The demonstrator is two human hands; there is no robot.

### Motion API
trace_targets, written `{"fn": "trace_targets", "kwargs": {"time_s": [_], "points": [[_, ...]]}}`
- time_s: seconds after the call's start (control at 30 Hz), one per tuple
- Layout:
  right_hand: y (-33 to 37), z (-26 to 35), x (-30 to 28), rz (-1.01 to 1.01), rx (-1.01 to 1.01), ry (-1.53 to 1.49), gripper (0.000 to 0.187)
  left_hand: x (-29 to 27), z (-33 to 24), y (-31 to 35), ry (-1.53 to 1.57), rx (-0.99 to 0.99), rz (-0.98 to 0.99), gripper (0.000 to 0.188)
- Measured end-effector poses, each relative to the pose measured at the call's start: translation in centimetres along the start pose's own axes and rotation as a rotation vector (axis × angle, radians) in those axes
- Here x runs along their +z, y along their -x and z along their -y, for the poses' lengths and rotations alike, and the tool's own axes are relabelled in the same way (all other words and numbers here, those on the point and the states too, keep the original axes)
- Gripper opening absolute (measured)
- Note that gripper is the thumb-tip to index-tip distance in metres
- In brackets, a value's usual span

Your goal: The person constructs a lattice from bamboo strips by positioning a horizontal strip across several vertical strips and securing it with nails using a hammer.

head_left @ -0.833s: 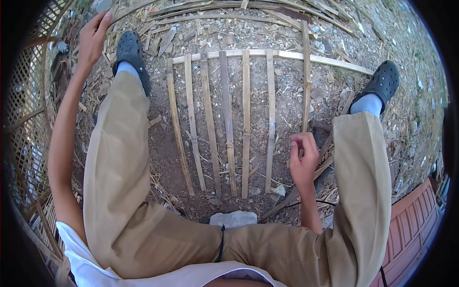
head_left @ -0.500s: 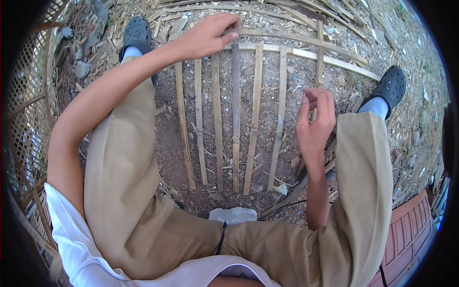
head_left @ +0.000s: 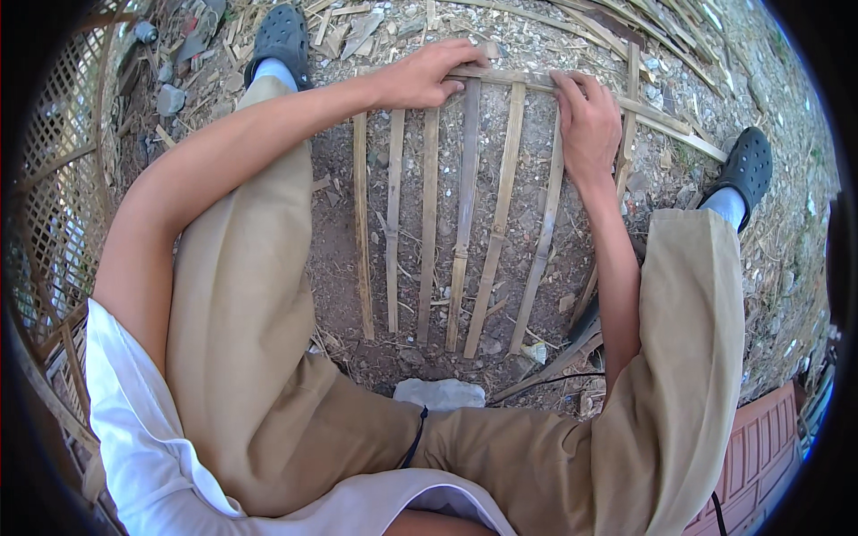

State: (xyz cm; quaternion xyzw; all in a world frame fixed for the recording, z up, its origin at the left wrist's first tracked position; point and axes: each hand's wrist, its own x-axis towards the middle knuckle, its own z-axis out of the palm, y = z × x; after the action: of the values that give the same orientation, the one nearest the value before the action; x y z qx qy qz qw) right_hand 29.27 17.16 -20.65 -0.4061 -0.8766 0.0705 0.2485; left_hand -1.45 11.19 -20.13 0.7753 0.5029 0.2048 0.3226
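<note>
- Six slats (head_left: 465, 205) lie side by side before me.
- A crosswise strip (head_left: 657, 113) lies at their far ends.
- My left hand (head_left: 433, 73) pinches the strip.
- My right hand (head_left: 590, 129) touches it, fingers bent; whether gripping, I cannot tell.

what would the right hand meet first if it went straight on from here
The crosswise wooden strip at the right hand's fingertips comes first; beyond it, probably the loose strips on the ground, though its height above them is unclear.
</note>
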Motion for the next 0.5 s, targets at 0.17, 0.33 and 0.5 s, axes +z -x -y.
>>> {"fn": "trace_targets", "kwargs": {"time_s": [0.17, 0.33, 0.5], "points": [[0.1, -0.3, -0.2, -0.017, 0.017, 0.014, 0.025, -5.5, 3.7, -0.1, 0.054, 0.032, -0.001, 0.045], [-0.1, 0.8, 0.3, -0.010, 0.036, -0.054, 0.024, -10.0, 11.1, 4.8, 0.269, -0.291, -0.026, 0.029], [0.3, 0.7, 0.1, -0.033, 0.060, -0.100, 0.023, -10.6, 10.4, 6.0, 0.213, -0.581, 0.305, 0.031]]}}
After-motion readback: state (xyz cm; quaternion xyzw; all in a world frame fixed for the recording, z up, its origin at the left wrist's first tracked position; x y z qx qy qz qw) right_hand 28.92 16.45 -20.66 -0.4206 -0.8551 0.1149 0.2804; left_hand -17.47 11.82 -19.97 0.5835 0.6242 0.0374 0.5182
